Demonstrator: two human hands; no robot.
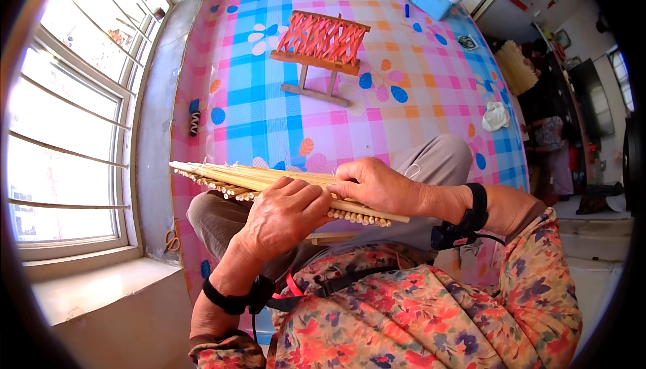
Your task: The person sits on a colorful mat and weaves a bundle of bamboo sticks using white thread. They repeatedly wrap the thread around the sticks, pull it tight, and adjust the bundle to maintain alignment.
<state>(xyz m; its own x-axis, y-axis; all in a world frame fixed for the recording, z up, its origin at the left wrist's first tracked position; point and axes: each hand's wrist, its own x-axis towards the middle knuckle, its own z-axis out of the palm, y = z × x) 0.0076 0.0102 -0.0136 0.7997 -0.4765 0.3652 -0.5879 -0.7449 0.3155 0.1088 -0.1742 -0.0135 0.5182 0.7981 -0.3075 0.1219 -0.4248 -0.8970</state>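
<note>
A row of pale straw-coloured stalks (222,174), laid side by side like a mat, rests across my lap with their cut ends showing along the near edge. My left hand (286,214) is closed over its middle, fingers wrapped on top. At the right part of the stalks, my right hand (373,182) is closed in a pinch against their upper side. What sits between those fingertips is hidden. A thin white thread (414,169) loops beside the right hand. One longer stalk (387,215) sticks out to the right under that hand.
A folding stool (323,36) with a red strap seat stands ahead on the checked, flowered floor covering (269,127). Scissors (172,240) lie by the left window ledge. A light blue box (433,2), a white cloth (496,117) and a black coil (194,121) are farther off.
</note>
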